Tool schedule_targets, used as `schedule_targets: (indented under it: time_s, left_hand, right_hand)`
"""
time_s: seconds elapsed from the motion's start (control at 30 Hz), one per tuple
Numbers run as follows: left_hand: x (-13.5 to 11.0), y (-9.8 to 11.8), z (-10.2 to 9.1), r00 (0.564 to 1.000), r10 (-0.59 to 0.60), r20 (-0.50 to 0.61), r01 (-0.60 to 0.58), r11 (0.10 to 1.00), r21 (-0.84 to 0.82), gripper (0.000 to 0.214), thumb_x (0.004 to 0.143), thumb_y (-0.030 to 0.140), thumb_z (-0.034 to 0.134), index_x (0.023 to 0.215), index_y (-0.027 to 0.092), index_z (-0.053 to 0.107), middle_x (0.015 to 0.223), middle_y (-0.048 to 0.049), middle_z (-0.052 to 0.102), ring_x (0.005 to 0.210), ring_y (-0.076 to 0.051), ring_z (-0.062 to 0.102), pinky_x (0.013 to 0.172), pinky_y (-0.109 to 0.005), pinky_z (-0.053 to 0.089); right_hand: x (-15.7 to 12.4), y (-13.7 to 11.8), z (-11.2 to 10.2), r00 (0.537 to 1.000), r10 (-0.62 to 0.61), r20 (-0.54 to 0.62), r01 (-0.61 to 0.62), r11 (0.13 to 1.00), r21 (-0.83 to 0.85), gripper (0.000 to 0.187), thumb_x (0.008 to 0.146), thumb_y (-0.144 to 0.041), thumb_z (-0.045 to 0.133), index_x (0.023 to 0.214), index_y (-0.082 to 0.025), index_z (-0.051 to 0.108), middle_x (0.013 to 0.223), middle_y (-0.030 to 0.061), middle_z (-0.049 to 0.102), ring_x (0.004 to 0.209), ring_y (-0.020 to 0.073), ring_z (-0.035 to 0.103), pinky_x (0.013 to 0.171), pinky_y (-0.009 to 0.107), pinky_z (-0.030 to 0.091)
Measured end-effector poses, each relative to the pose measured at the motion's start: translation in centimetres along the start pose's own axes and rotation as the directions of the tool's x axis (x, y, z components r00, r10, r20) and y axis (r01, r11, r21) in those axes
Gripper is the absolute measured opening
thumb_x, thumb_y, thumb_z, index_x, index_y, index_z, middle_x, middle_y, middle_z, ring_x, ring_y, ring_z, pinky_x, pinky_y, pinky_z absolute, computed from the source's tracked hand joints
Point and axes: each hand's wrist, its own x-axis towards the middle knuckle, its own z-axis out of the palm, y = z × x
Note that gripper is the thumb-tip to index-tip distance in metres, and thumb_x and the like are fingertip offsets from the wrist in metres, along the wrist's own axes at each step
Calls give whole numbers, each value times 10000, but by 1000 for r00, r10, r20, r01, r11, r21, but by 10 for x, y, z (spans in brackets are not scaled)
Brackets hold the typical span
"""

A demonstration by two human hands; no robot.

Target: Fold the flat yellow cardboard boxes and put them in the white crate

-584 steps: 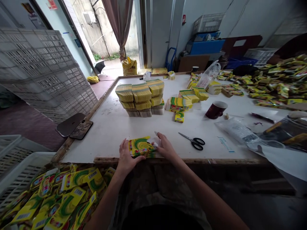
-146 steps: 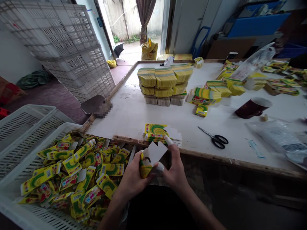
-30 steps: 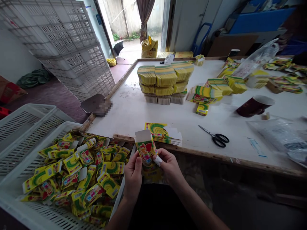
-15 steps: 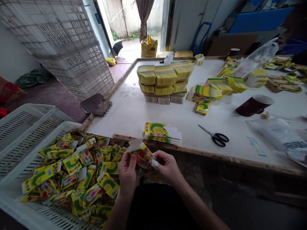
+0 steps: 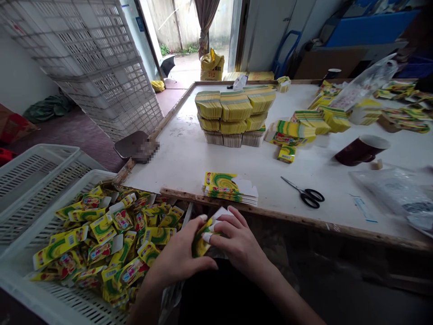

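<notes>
Left hand (image 5: pixel 177 258) and right hand (image 5: pixel 238 246) pinch a yellow carton (image 5: pixel 202 235) below the tabletop's (image 5: pixel 189 158) near edge; oversqueezing could crush it.

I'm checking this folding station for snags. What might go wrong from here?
The left hand and right hand both press the small carton; its white flap could crease. The flat stack lies at the near edge of the table, so a rising hand may knock it off. The scissors lie near that stack; a reach could catch them.

Glossy printed cardboard carton (image 5: pixel 203 237); rough wooden table edge (image 5: pixel 304 221)
</notes>
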Motion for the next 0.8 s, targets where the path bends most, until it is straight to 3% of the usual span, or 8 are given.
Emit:
schedule_targets:
  time_s: [0.07,0.17,0.23,0.37,0.43,0.53,0.6,0.8]
  left_hand:
    - [1,1,13,999,-40,-14,42,994,99,603,684,363,744,1233,261,517,1183,-88,636,1063,-294,601,912,-402,461]
    - [3,-7,31,980,-37,-196,76,979,191,591,713,391,704,1228,230,466,1126,-104,641,1017,-302,617,854,-411,486]
    - [4,-13,40,961,8,-277,69,961,268,703,677,408,731,1267,206,407,1123,-128,634,1007,-320,620,838,-427,492]
    - [5,-15,51,958,153,-244,-51,924,378,707,733,374,688,1308,209,311,1145,-140,606,1002,-297,622,823,-405,500]
    - [6,-12,53,961,213,-179,-132,916,380,659,766,309,655,1307,238,285,1181,-123,572,1035,-268,605,845,-377,493]
    - [7,-10,52,960,233,-158,-161,914,371,590,770,252,635,1251,260,294,1138,-94,551,992,-244,607,812,-354,499]
    - [8,-10,50,964,217,-153,-149,919,365,554,764,235,628,1213,267,304,1102,-78,548,947,-238,612,788,-356,500]
    - [14,-21,56,967,196,-165,-147,952,268,553,733,155,575,1217,237,319,1092,-120,546,935,-267,612,764,-395,503]
  right_hand:
    - [-1,-1,3,990,92,-102,-86,994,63,394,895,-221,536,1273,-334,528,1214,52,592,1237,259,450,1141,515,174]
    - [-3,2,10,872,406,-273,-318,894,315,706,843,-354,608,1451,-227,273,1464,138,348,1362,321,298,1122,513,240]
    - [-2,3,15,808,575,-133,-403,702,588,677,844,-418,595,1425,-192,332,1415,150,429,1316,326,385,1085,492,315]
    - [4,-3,25,727,584,360,-470,42,882,476,850,-462,574,1247,-199,570,1168,103,655,1084,287,606,951,437,464]
    - [7,-6,29,708,567,421,-457,-87,885,471,809,-435,644,1226,-222,592,1166,75,661,1085,266,604,969,417,451]
    - [7,-5,30,719,575,391,-448,-48,893,521,799,-439,662,1272,-248,559,1215,57,640,1148,247,566,1029,409,394]
    - [4,-3,28,747,578,328,-444,68,893,580,826,-488,608,1341,-249,491,1288,73,595,1194,255,536,1048,425,373]
    - [-1,-4,19,946,277,168,-320,718,618,662,847,-165,574,1448,-276,319,1521,68,317,1395,247,288,1130,426,265]
